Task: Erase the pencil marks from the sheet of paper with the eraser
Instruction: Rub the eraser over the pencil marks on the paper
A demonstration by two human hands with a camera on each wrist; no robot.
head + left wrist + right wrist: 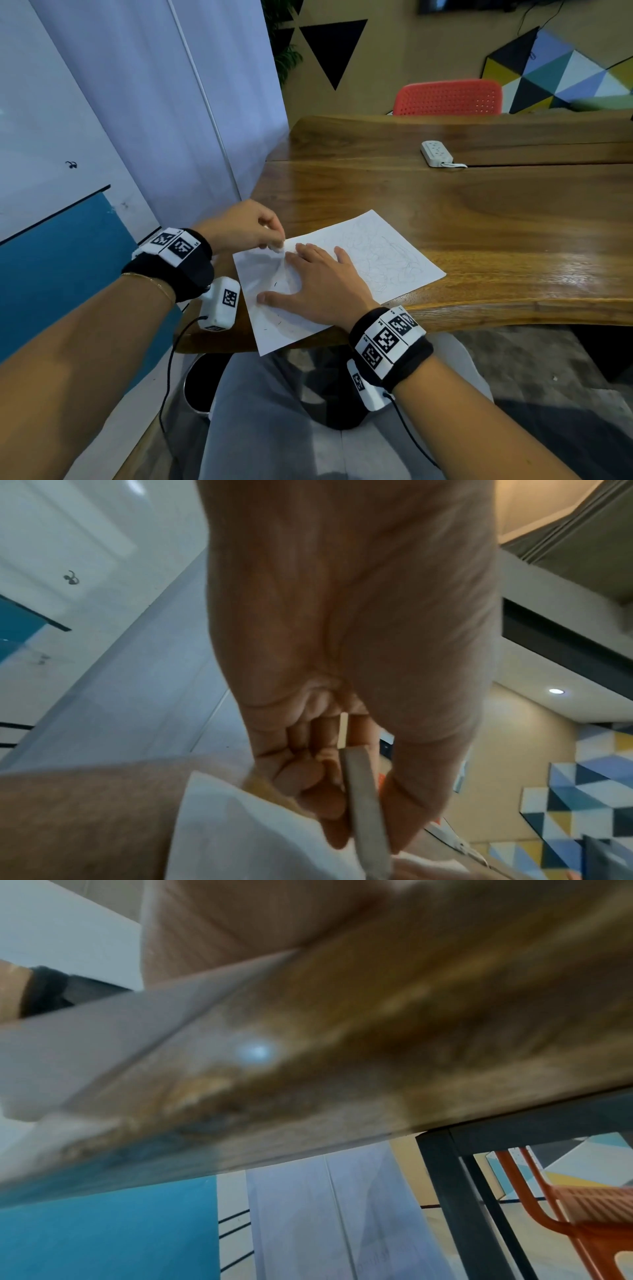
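Pinching eraser (pixel 278 246) in left hand (pixel 245 224) atop paper (pixel 373 253).

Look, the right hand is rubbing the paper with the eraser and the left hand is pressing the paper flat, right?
Not quite, the hands are swapped. In the head view the left hand pinches the eraser at the far left corner of the paper, and the right hand lies flat on the sheet, fingers spread, pressing it down. The left wrist view also shows the eraser in the left hand.
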